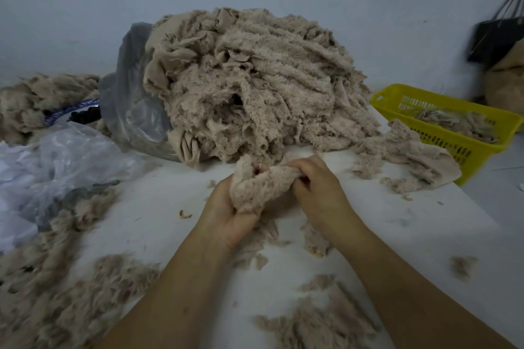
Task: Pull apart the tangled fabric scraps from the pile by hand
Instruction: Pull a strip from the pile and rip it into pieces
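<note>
A big pile of tangled beige fleece scraps (255,85) sits on the white table (158,207), spilling out of a clear plastic bag. Just in front of the pile, both hands hold one fuzzy beige scrap (255,190) above the table. My left hand (226,215) grips its lower left part, palm turned up, fingers curled into the fabric. My right hand (317,187) grips the scrap's right end, fingers curled under. The scrap bunches between the two hands.
A yellow slotted basket (453,144) with some scraps stands at the right table edge. Crumpled clear plastic (56,167) lies at left. Loose fleece bits (65,292) cover the near left and near middle. A dark bag (496,39) hangs on the right wall.
</note>
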Tool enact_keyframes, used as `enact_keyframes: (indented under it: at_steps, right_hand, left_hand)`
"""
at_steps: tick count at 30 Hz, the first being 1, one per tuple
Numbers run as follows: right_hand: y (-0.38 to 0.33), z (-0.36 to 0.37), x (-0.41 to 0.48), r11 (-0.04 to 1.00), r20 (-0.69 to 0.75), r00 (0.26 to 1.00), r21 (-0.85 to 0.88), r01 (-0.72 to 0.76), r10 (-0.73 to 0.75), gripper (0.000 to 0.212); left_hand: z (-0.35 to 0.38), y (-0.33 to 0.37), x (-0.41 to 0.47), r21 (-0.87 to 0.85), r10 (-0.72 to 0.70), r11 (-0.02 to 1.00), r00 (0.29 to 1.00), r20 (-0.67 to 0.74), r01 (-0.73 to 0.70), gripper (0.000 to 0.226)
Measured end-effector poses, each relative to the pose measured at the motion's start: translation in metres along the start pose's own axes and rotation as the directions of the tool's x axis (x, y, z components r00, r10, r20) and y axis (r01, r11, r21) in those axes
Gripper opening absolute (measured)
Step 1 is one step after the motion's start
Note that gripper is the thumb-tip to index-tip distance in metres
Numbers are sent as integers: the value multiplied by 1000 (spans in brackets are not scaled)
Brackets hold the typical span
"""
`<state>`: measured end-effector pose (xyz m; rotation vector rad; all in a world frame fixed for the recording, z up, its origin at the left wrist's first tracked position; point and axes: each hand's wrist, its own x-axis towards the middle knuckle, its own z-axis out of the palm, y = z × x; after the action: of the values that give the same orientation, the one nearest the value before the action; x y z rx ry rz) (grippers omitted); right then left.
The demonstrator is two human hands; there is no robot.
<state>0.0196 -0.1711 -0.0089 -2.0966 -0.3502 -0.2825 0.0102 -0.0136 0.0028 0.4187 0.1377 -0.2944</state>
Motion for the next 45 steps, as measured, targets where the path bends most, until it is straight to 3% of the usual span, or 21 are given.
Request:
enact_keyframes:
  at_steps: [2,5,9,10,12,14,16,18,20,22,23,24,25,28,30,33,38,40,42,43,45]
  right_hand:
    - [0,-2,-3,983,42,998,170,-62,56,17]
    - [-3,-2,-6,961,2,997,267,-70,72,22]
    - [-8,-2,-5,926,-25,986,349,-145,164,23]
    - [-9,-3,-5,890,19,984,424,-168,176,18]
    - [-10,-4,-5,802,153,978,562,-203,141,14]
    - [-9,0,-6,842,232,969,503,-195,86,28]
    - [-4,7,-7,923,214,975,359,-137,61,16]
    - [5,3,-1,927,99,980,320,-194,171,11]
    - [16,-20,11,752,15,927,580,-313,375,20]
    - [24,-54,22,403,-52,910,906,-130,411,38]
    - [30,-67,26,231,-111,879,973,1,463,41]
    - [36,-74,27,141,-143,821,987,76,553,41]
    - [41,-74,28,128,-135,760,989,69,635,43]
    - [43,-49,23,266,-76,695,949,-171,715,24]
    - [34,-35,20,470,-106,737,827,-308,668,15]
    - [28,-25,14,762,-142,834,508,-401,533,16]
    - [25,-22,8,866,-96,901,335,-372,424,19]
    - [25,-23,7,865,-87,904,342,-367,418,20]
    - [23,-23,6,855,-84,902,367,-366,423,22]
    - [21,-22,7,837,-79,902,414,-358,425,24]
    - [15,-21,9,751,-28,901,564,-344,433,26]
  left_hand:
    - [-1,-3,-1,282,21,959,999,25,-27,32]
    - [-1,-9,-3,680,73,728,996,49,-87,50]
    - [1,-9,-6,890,166,452,986,-12,-65,18]
    - [2,-8,-6,897,207,436,978,-18,-76,20]
    - [6,-8,-5,837,290,529,957,-21,-141,17]
    - [13,-9,-1,773,342,603,939,-26,-198,16]
    - [17,-14,2,780,337,588,941,7,-216,19]
    - [15,-21,5,844,301,487,951,78,-223,25]
    - [13,-22,7,890,297,389,947,122,-237,28]
    - [11,-21,12,890,313,393,944,108,-232,26]
    - [9,-20,15,890,313,397,945,96,-222,25]
    - [8,-21,17,894,313,394,946,90,-215,24]
    - [6,-22,20,901,309,381,947,87,-208,22]
    - [4,-26,31,926,345,338,938,43,-167,17]
    - [4,-22,41,937,468,311,884,-5,-159,14]
    - [11,-7,58,891,628,375,777,-40,-257,18]
    - [37,3,92,785,448,601,877,-175,-150,10]
    - [44,8,97,787,441,609,867,-231,-100,21]
    - [45,9,88,866,477,492,860,-181,-91,27]
    - [44,6,76,921,488,376,867,-104,-102,29]
    - [36,-9,47,987,406,-70,900,159,-143,30]
